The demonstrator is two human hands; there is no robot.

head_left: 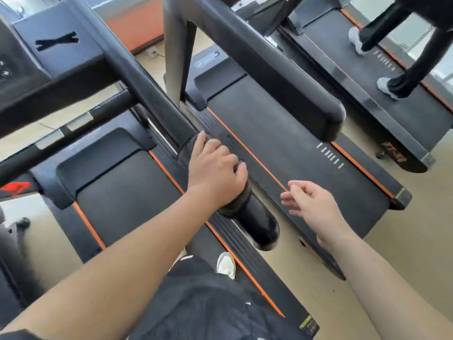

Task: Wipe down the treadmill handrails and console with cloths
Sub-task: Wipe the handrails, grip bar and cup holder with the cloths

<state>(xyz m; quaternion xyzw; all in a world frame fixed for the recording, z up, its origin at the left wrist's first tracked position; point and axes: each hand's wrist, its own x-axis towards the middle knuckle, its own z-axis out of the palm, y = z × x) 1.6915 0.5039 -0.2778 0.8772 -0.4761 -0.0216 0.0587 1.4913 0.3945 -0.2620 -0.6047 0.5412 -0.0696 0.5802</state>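
My left hand grips a dark cloth wrapped around the right handrail of the treadmill, near the rail's rounded end. The cloth shows as a fuzzy dark band above and below the hand. My right hand hovers to the right of the rail, fingers loosely curled, holding nothing. The console sits at the upper left, partly cut off by the frame edge.
A second treadmill stands right beside mine, its handrail crossing above its belt. On a third treadmill at the far right a person walks in white shoes. My white shoe rests on the side rail below.
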